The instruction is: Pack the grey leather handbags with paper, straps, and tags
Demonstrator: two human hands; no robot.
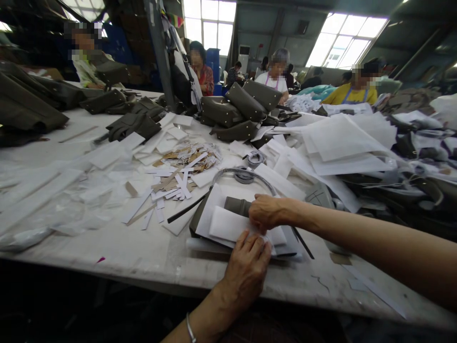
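Note:
An olive-grey bag (237,206) lies flat near the table's front edge, mostly covered by white wrapping sheets (224,224). My left hand (247,267), a bangle on its wrist, rests on the near edge of the white sheet with fingers pressed down on it. My right hand (264,213) reaches in from the right, fingers curled, pinching the same white sheet where it folds over the bag. A grey curved strap (243,172) arcs just behind the bag.
Piles of white paper (339,143) and strips (171,186) litter the white table (143,257). More olive bags (243,109) are heaped in the middle and at the left (28,105). Several people sit along the far side.

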